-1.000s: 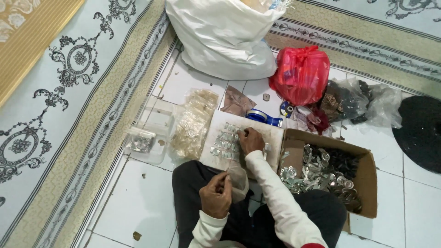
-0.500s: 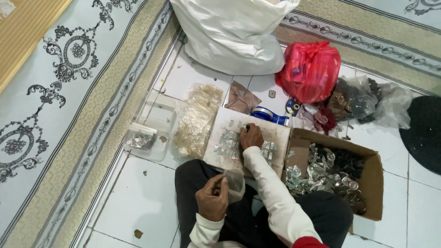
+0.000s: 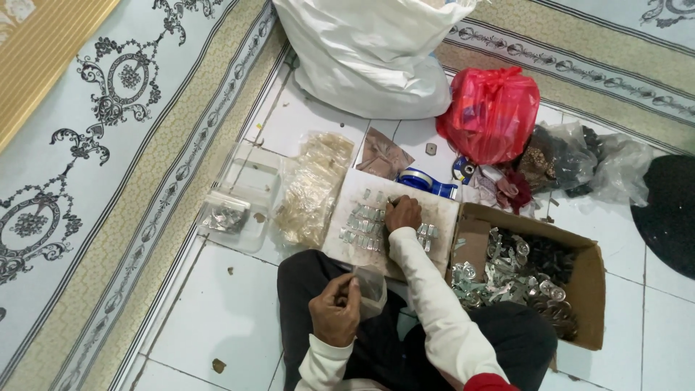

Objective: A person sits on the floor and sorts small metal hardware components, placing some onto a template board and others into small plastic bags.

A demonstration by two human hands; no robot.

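Low in the frame, the left hand (image 3: 334, 310) pinches open a small clear plastic bag (image 3: 371, 288); the right hand (image 3: 402, 214), fingers curled, picks among small silvery metal pieces (image 3: 365, 226) on the white board (image 3: 441, 211) at centre. Bagging seems underway; a steady pinch looks needed.

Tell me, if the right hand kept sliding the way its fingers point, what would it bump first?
Probably the blue tape roll, just past the board's far edge. The right hand points up and slightly right, though depth is hard to judge.

My white sleeves (image 3: 434, 311), red plastic bag (image 3: 491, 114), white sack (image 3: 369, 54), brown cardboard box (image 3: 590, 289), blue tape roll (image 3: 423, 182), pale blue scroll-patterned mat (image 3: 87, 145)
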